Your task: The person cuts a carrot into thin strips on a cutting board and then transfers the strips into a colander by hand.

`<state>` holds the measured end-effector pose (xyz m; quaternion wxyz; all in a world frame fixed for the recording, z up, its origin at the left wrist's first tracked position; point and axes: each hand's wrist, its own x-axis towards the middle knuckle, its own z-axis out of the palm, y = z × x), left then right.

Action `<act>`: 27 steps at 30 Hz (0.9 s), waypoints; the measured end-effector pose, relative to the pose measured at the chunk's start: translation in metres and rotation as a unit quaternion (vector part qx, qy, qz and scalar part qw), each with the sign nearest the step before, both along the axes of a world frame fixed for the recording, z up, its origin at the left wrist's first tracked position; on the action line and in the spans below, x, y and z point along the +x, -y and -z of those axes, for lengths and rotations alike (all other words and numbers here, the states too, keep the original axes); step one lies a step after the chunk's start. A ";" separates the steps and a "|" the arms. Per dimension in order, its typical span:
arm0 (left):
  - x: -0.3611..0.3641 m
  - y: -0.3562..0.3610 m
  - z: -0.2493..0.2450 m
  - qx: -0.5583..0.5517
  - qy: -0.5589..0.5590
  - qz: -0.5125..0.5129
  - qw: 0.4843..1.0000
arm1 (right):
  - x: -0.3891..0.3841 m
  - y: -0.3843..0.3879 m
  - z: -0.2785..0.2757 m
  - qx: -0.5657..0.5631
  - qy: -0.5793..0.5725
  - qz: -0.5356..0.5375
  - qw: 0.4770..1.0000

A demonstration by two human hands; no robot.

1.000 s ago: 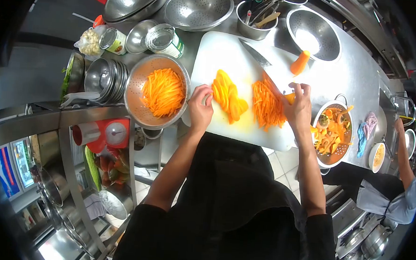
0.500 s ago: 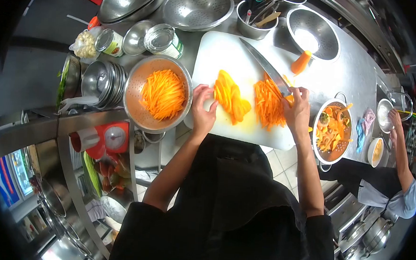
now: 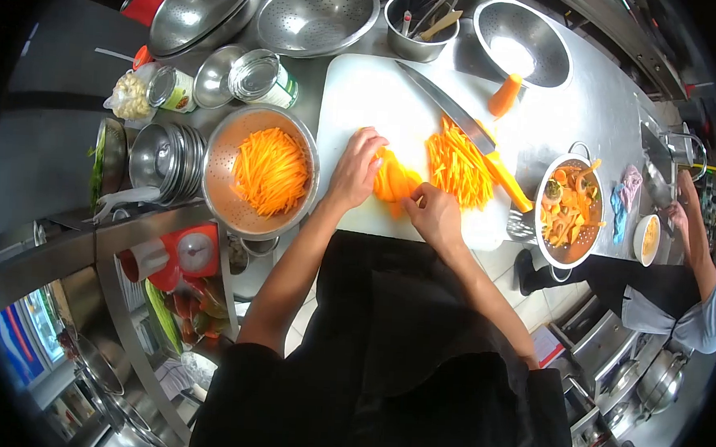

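Orange carrot slices (image 3: 394,179) lie overlapped on a white cutting board (image 3: 353,94). My left hand (image 3: 358,168) is at their left side, fingers bent and pressed against them. From the lower right, my right hand (image 3: 437,217) pinches the edge of the same slices. Just beyond it is a heap of carrot strips (image 3: 460,168). A large knife (image 3: 461,115) with an orange handle rests on the board across the far side of this heap, held by neither hand. Towards the back right stands a carrot stub (image 3: 505,96).
A colander (image 3: 314,152) full of carrot strips stands left of the board. On the right, a white colander (image 3: 542,248) holds peelings. Behind are an opened can (image 3: 276,86), metal bowls (image 3: 316,11) and a utensil pot (image 3: 420,50). A co-worker's arm (image 3: 701,241) reaches in at far right.
My right hand has let go of the knife, now lying on the board, and moved left to the slices. My left hand has closed in on them. The slices are bunched closer together.
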<state>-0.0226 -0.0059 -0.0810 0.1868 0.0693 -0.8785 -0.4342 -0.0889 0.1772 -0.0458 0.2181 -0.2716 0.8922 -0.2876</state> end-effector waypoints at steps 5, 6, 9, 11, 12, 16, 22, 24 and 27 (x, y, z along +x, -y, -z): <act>-0.001 -0.001 -0.001 -0.025 -0.015 -0.006 1.000 | -0.003 0.003 -0.002 0.002 0.011 -0.007 1.000; 0.000 0.001 -0.003 -0.025 -0.015 -0.006 1.000 | -0.003 0.006 -0.002 0.007 0.000 -0.026 1.000; 0.005 0.004 -0.008 -0.092 0.004 0.059 0.994 | -0.003 0.018 0.000 0.018 -0.010 -0.020 1.000; 0.011 -0.001 -0.011 -0.119 0.030 0.081 0.989 | -0.007 0.019 -0.003 -0.008 -0.003 -0.020 1.000; 0.012 -0.001 -0.008 -0.117 0.029 0.082 0.989 | -0.008 0.019 -0.006 -0.035 0.002 -0.020 0.999; 0.016 -0.004 -0.002 -0.057 0.006 0.027 0.998 | -0.013 0.004 -0.013 -0.047 -0.047 -0.015 0.998; -0.003 -0.005 -0.006 -0.086 0.015 -0.057 0.995 | -0.011 0.001 -0.012 -0.056 -0.020 -0.024 0.998; -0.006 -0.006 -0.005 -0.094 0.014 -0.039 0.995 | -0.013 0.004 -0.008 -0.083 -0.041 -0.019 0.995; -0.003 -0.011 -0.006 -0.021 0.009 -0.045 0.999 | -0.003 -0.003 -0.003 -0.041 -0.061 -0.036 0.997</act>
